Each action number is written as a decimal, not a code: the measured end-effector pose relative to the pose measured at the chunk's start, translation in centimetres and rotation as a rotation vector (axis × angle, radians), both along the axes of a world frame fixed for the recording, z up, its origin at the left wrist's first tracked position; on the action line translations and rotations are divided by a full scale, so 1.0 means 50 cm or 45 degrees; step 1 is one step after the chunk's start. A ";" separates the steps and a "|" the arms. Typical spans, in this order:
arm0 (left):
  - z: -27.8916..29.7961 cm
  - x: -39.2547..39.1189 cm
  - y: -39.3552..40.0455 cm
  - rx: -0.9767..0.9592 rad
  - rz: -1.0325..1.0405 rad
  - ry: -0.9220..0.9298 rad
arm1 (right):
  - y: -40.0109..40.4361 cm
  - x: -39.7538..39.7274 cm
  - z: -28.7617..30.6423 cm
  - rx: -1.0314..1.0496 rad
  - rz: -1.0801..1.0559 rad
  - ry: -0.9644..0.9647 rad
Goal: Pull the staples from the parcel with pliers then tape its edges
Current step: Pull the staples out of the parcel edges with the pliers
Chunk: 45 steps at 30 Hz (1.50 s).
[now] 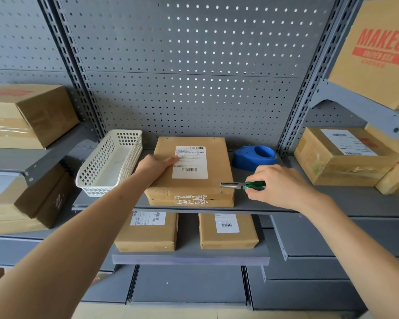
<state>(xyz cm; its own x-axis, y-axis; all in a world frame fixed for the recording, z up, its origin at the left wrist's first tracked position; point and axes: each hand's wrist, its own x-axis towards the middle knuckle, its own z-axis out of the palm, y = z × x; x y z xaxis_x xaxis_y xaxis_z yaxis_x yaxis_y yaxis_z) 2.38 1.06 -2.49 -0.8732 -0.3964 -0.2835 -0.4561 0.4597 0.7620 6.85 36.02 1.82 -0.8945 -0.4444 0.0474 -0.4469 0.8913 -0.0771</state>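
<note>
Brown cardboard parcel (191, 168) lies flat on a grey metal shelf (332, 201) against a pegboard back, its long axis running away from the person and a white shipping label (190, 162) on top. The left hand (156, 165) rests on the parcel's left side, palm down with fingers laid fairly straight across the top and reaching the label's edge, pressing to steady it. The right hand (280, 185) is curled around the green handles of a pair of needle-nose pliers (242, 185), gripping them with the slim metal nose pointing left. That nose hovers over the parcel's near right corner, so the parcel lies directly left of the right hand, which is the nearer hand to that corner. Whether the plier tips are touching the cardboard or a staple cannot be told; no staple is clearly visible there. Torn white tape residue (190, 200) marks the parcel's front edge. Both forearms reach forward and slightly upward from the bottom of the view. A blue tape dispenser (255, 157) sits on the shelf just right of the parcel, behind the right hand, and a white plastic basket (111, 163) stands just to the left.
</note>
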 end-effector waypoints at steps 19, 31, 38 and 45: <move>-0.003 -0.004 -0.004 -0.007 -0.008 -0.010 | 0.010 0.001 -0.053 -0.361 -0.079 -0.074; -0.010 -0.008 -0.009 0.002 -0.002 -0.011 | 0.009 -0.003 -0.056 -0.421 -0.074 -0.067; -0.011 -0.010 -0.011 0.027 -0.002 -0.015 | 0.007 -0.013 -0.053 -0.455 -0.077 -0.080; -0.011 -0.013 -0.012 0.016 -0.003 -0.024 | 0.003 -0.033 -0.046 -0.540 -0.072 -0.096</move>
